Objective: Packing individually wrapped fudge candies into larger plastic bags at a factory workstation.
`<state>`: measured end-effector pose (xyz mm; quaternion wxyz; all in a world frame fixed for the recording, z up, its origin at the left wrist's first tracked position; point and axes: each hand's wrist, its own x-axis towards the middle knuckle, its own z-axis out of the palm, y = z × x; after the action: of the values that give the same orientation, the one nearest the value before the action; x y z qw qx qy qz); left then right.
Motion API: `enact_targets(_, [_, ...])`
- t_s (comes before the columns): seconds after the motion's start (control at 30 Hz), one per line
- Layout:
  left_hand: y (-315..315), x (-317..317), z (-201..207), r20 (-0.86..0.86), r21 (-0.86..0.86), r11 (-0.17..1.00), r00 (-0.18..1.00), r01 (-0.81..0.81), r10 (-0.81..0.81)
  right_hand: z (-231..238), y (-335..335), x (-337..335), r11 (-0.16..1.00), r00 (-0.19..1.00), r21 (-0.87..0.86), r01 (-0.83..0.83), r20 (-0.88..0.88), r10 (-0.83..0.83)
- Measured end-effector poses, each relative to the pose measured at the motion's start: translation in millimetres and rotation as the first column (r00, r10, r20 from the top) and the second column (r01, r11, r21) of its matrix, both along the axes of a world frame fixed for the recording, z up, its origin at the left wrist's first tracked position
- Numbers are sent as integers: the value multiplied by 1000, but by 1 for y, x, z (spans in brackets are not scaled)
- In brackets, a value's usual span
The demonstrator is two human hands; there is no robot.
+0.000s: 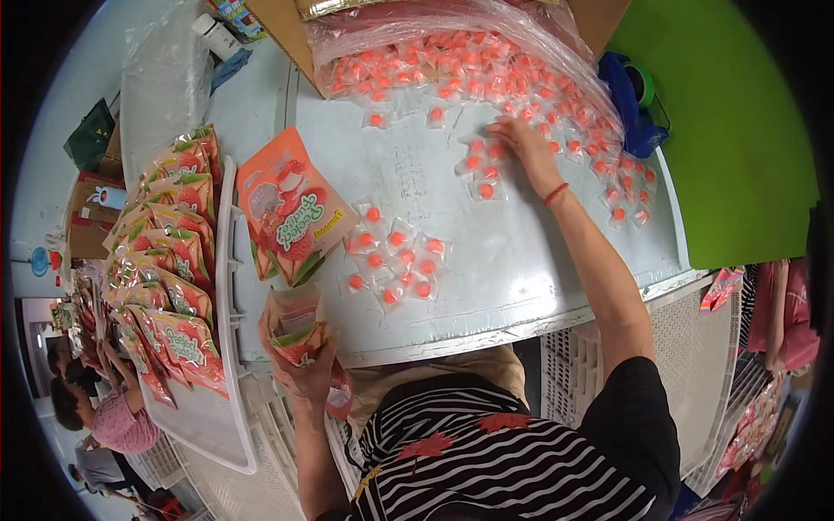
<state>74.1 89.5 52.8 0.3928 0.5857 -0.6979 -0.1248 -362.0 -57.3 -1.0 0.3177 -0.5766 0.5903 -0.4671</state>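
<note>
My left hand (pixel 310 375), at the table's near left edge, is closed round an upright pink-orange pouch (pixel 295 323) whose top gapes open. Another printed pouch (pixel 291 204) lies flat just beyond it. My right hand (pixel 524 149) reaches across the table with its fingers stretched out at several small wrapped red candies (pixel 488 172); whether a fingertip touches one is hard to make out. Between my hands lies a loose cluster of the same clear-wrapped candies (pixel 407 257). A big heap of them (pixel 469 65) spills from a clear plastic bag at the far side.
To the left, a white plastic crate (pixel 230 286) holds rows of filled pouches (pixel 178 260). A cardboard box (pixel 291 35) stands behind the heap. A blue tape dispenser (pixel 638 108) sits at the far right. Ventilated crates (pixel 573 373) are below the table edge. Other people are at far left.
</note>
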Motion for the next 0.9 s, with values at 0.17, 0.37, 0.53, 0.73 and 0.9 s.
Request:
enact_targets(0.17, [-7, -6, 0, -28, 79, 997, 999, -23, 25, -1, 25, -30, 991, 632, 74, 111, 765, -128])
enact_targets(0.37, [-13, -12, 6, -106, 186, 981, 991, -61, 81, 2, 33, -27, 902, 892, -301, 308, -238, -384])
enact_targets(0.53, [-14, -8, 4, -10, 19, 1000, 1000, 24, -23, -20, 39, -25, 907, 584, -254, 337, -699, -413])
enact_targets(0.73, [-10, -3, -2, -11, 34, 999, 1000, 8, -7, -9, 49, -2, 986, 920, -42, 162, 367, -136])
enact_targets(0.9, [-15, -16, 7, 56, 0, 999, 998, 38, -38, 1, 37, 9, 991, 989, -41, 129, -61, -132])
